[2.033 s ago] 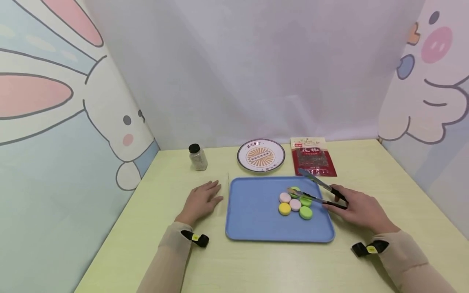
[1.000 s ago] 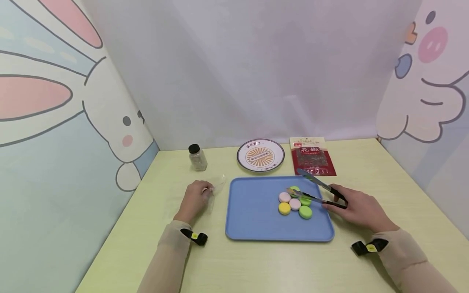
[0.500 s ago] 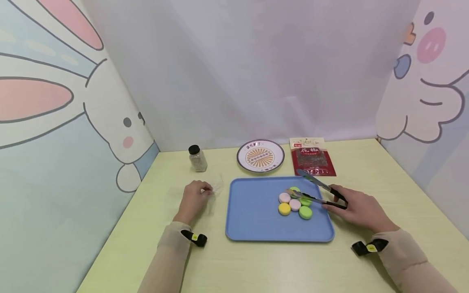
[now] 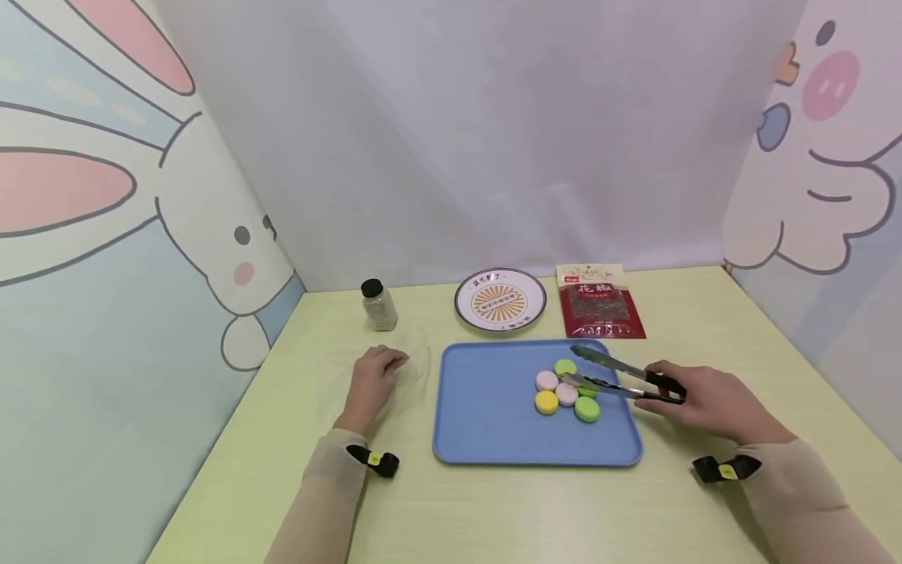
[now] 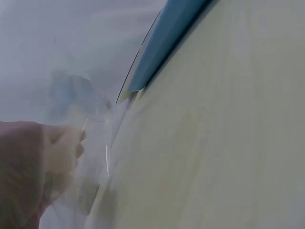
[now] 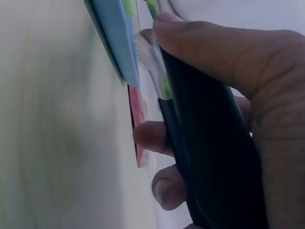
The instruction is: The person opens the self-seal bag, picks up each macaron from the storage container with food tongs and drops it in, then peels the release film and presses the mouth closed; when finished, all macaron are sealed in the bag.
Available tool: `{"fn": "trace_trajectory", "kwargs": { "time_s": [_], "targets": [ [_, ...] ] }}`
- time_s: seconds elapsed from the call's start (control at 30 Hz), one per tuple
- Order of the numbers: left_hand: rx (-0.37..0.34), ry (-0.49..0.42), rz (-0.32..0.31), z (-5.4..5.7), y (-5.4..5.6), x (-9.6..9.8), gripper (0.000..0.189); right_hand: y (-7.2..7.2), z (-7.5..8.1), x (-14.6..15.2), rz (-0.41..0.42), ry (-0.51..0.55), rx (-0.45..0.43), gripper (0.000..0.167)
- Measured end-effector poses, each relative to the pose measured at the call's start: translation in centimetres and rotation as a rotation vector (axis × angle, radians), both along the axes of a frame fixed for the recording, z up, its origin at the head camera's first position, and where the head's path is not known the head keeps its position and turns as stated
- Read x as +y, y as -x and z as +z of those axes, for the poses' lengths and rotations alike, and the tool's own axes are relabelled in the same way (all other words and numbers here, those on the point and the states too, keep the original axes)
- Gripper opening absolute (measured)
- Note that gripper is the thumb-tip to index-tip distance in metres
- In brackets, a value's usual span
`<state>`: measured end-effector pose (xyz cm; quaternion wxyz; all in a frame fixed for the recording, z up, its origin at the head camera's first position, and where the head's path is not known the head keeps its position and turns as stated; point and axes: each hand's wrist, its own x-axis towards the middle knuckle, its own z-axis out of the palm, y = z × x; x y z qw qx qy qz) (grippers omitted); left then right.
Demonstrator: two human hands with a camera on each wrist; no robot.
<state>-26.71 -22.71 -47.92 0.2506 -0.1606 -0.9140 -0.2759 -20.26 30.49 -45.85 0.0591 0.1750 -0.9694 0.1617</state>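
Curled fingers of my left hand pinch a thin clear plastic bag left of the blue tray. The left wrist view shows this film spread around the fingertips. With thumb and fingers, my right hand grips the black handles of metal tongs. Their jaws stand apart over the tray's right part, holding nothing visible. Below them lie several macarons: a yellow one, two pink ones, one of them at the left, and green ones, including a front one.
Behind the tray lie a patterned white plate and a red spice packet. A small black-capped jar stands at the back left. Light fabric walls enclose the table.
My left hand, flat with spread fingers at first, has curled and pinched the clear bag, lifting its edge. The right hand and tongs have shifted right and slightly toward me. The macarons stay put.
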Motion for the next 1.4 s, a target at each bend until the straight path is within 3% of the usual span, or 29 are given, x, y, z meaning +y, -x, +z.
{"fn": "trace_trajectory", "kwargs": {
  "time_s": [0.17,0.27,0.37,0.57,0.73,0.93,1.13,1.4],
  "targets": [
    [0.001,0.008,0.014,-0.1,-0.2,0.1,0.006,0.1,-0.6,-1.1,-0.001,-0.023,0.056,0.054],
    [0.050,-0.004,-0.018,-0.2,-0.1,0.2,0.009,0.0,-0.5,-1.7,-0.014,-0.042,0.098,0.054],
    [0.123,-0.022,-0.071,-0.2,0.0,0.3,0.007,-0.2,0.0,-1.9,-0.036,-0.052,0.099,0.053],
    [0.270,-0.063,-0.213,-0.1,0.2,0.6,0.010,-0.5,1.0,-2.0,-0.039,-0.064,-0.004,0.060],
    [0.342,-0.098,-0.308,-0.1,0.1,1.1,0.021,-0.7,1.0,-2.6,-0.041,-0.068,0.016,0.060],
    [0.443,-0.159,-0.275,-0.3,-0.1,1.6,0.021,-1.2,0.6,-3.0,-0.044,-0.049,0.130,0.043],
    [0.516,-0.147,-0.242,-0.4,0.2,1.4,0.014,-0.9,0.2,-3.3,-0.097,0.040,0.276,0.032],
    [0.506,-0.142,-0.249,-0.6,0.2,1.7,0.014,-0.8,0.5,-3.4,-0.108,-0.012,0.053,0.054]
  ]
}}
